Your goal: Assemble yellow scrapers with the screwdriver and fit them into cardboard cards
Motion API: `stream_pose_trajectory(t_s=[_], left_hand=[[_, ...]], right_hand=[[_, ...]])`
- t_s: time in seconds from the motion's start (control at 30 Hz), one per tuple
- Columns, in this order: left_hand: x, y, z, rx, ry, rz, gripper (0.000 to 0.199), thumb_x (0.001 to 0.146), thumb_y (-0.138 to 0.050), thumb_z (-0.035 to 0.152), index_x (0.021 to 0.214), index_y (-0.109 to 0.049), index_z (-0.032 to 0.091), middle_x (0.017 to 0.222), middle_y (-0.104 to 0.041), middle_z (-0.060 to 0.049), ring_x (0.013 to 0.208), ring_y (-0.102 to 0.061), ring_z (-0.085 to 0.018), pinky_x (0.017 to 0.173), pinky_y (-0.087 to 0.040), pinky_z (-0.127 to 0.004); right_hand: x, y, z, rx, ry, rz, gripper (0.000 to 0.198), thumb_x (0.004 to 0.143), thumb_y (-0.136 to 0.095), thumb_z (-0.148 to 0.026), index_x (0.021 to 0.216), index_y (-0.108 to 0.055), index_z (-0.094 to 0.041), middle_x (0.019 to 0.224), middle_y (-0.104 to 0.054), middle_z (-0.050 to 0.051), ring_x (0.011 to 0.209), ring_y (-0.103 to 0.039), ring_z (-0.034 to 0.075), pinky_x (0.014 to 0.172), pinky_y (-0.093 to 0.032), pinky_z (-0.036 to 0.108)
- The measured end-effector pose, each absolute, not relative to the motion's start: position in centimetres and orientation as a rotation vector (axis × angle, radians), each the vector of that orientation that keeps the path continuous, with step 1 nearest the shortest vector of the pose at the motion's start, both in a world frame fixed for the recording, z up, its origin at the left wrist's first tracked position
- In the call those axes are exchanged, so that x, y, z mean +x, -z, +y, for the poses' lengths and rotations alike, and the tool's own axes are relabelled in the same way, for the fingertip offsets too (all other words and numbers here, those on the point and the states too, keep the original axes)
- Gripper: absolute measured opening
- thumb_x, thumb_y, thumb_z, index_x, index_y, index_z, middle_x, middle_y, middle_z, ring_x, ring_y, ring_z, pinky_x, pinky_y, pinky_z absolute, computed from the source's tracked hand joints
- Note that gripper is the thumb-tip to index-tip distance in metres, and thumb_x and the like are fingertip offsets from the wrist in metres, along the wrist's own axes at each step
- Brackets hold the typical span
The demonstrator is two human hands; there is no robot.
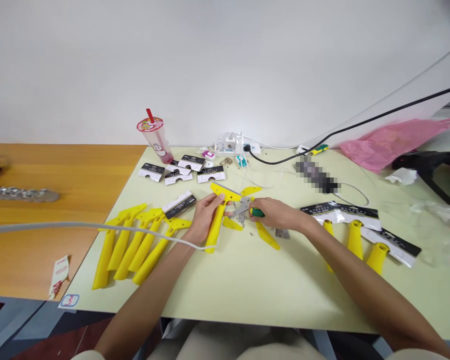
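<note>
My left hand [202,216] is closed around a yellow scraper [216,225], its head with a thin metal blade pointing away from me. In my right hand [273,212] is a green-handled screwdriver [257,212], near the scraper's head; its tip I cannot make out. Between and beside the hands lie flat metal plates [243,207], small screws [251,234] and loose yellow head pieces [267,236]. Several yellow scrapers [147,254] rest side by side left of my left hand. Under and beside my right forearm are yellow handles [355,241].
A cup with a red straw [159,142] stands near the wall, by black-and-white cards [211,173]. Behind the hands sits a power strip [228,146] with a black cable [345,127]. A grey cord [135,226] crosses over my left forearm. Rightward lies a pink bag [390,144].
</note>
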State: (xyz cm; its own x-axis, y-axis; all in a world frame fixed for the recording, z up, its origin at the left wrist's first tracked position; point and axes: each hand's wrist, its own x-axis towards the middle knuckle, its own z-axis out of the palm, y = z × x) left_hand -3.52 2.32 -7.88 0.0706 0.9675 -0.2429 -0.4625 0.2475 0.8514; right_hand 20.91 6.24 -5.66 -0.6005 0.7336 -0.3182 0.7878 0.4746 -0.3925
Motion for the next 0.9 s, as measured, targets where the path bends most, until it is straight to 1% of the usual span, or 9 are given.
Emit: stream_pose_trajectory(t_s=[0.1,0.2,0.27,0.37,0.43,0.5,0.6,0.77,0.9], left_hand=[[-3.0,8.4,2.0,0.704,-1.164,0.957,0.045,0.076,-0.097,0.049,0.099,-0.079,0.014,0.107,-0.079,-0.011,0.101,-0.078,-0.025,0.073,-0.068,-0.029],[-2.7,8.6,1.7,0.731,-1.125,0.970,0.048,0.073,-0.098,0.051,0.097,-0.080,0.014,0.106,-0.079,-0.010,0.098,-0.078,-0.026,0.071,-0.068,-0.031],[-2.6,8.6,1.5,0.744,-1.112,0.977,0.048,0.071,-0.098,0.051,0.096,-0.080,0.014,0.105,-0.079,-0.009,0.096,-0.078,-0.025,0.072,-0.068,-0.032],[-2.7,8.7,1.5,0.748,-1.113,0.982,0.046,0.071,-0.098,0.051,0.092,-0.080,0.014,0.103,-0.079,-0.008,0.093,-0.078,-0.025,0.073,-0.068,-0.034],[-2.8,8.7,1.5,0.750,-1.117,0.975,0.045,0.071,-0.097,0.051,0.092,-0.080,0.015,0.104,-0.080,-0.009,0.092,-0.078,-0.025,0.074,-0.069,-0.036],[-2.8,8.8,1.5,0.755,-1.120,0.966,0.045,0.071,-0.097,0.051,0.094,-0.081,0.015,0.107,-0.081,-0.010,0.092,-0.078,-0.026,0.075,-0.069,-0.037],[-2.8,8.9,1.4,0.768,-1.123,0.958,0.046,0.071,-0.096,0.051,0.096,-0.082,0.015,0.111,-0.082,-0.010,0.092,-0.079,-0.026,0.073,-0.068,-0.037],[-2.8,9.1,1.2,0.779,-1.121,0.932,0.044,0.075,-0.094,0.049,0.103,-0.084,0.016,0.113,-0.082,-0.010,0.093,-0.079,-0.026,0.075,-0.068,-0.037],[-2.9,9.1,1.1,0.771,-1.129,0.911,0.042,0.076,-0.094,0.049,0.101,-0.084,0.016,0.108,-0.083,-0.009,0.092,-0.079,-0.026,0.074,-0.068,-0.036]], right_hand=[[21.1,5.5,6.3,1.386,0.761,2.616,0.014,0.102,-0.066,-0.032,0.109,-0.071,-0.021,0.114,-0.077,0.013,0.106,-0.072,0.032,0.084,-0.049,0.036],[21.2,3.5,6.0,1.478,0.790,2.677,0.016,0.103,-0.064,-0.036,0.107,-0.070,-0.022,0.112,-0.077,0.012,0.101,-0.071,0.029,0.084,-0.049,0.036],[21.1,1.4,5.5,1.638,0.923,2.810,0.020,0.104,-0.064,-0.042,0.102,-0.070,-0.023,0.106,-0.077,0.009,0.092,-0.069,0.025,0.081,-0.049,0.035],[20.5,-1.8,4.6,1.903,1.185,3.070,0.028,0.103,-0.069,-0.052,0.098,-0.069,-0.024,0.097,-0.075,0.005,0.086,-0.066,0.021,0.077,-0.049,0.033],[19.8,-3.3,4.3,2.056,1.303,3.127,0.034,0.100,-0.074,-0.057,0.094,-0.068,-0.024,0.087,-0.071,0.002,0.074,-0.060,0.017,0.069,-0.046,0.031],[18.8,-4.3,4.4,2.089,1.414,3.122,0.037,0.097,-0.077,-0.059,0.093,-0.069,-0.023,0.080,-0.066,0.001,0.068,-0.055,0.016,0.065,-0.043,0.031],[17.3,-4.7,5.4,1.927,1.477,3.135,0.036,0.097,-0.077,-0.058,0.094,-0.071,-0.022,0.082,-0.066,0.001,0.072,-0.055,0.016,0.067,-0.043,0.031],[15.0,-3.2,7.2,1.607,1.272,3.109,0.023,0.101,-0.068,-0.044,0.095,-0.071,-0.022,0.094,-0.072,0.003,0.082,-0.060,0.018,0.076,-0.045,0.033],[14.4,-1.3,7.8,1.523,1.190,3.076,0.018,0.100,-0.064,-0.038,0.097,-0.070,-0.022,0.102,-0.074,0.005,0.088,-0.063,0.019,0.082,-0.046,0.034]])
